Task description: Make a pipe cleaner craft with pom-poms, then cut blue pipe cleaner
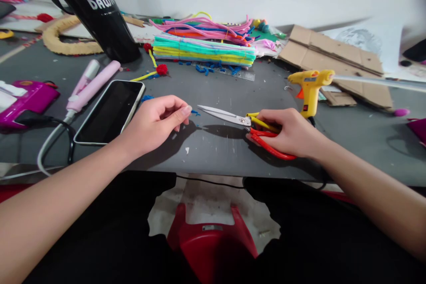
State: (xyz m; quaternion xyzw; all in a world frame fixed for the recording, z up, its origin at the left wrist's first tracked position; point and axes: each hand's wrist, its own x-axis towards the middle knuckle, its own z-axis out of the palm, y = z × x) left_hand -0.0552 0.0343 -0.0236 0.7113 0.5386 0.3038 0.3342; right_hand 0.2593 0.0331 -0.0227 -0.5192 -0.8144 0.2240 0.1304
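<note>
My right hand (286, 133) grips a pair of scissors (229, 116) with one red and one yellow handle. The blades lie together and point left toward my left hand (163, 120). My left thumb and fingers are pinched, and a short blue pipe cleaner piece (195, 112) shows at their tips. Most of what the pinch encloses is hidden by the fingers. More blue pieces (147, 97) lie just behind that hand. Farther back, several blue cuttings (206, 70) rest beside a clear ruler (244, 74).
Bundled pipe cleaners (203, 51) lie along the back. A yellow glue gun (311, 88) stands right, before cardboard (339, 62). On the left are a phone (108, 113), a pink corded tool (95, 86), a black bottle (96, 13) and a padded ring (55, 40). A red stool (213, 239) is below.
</note>
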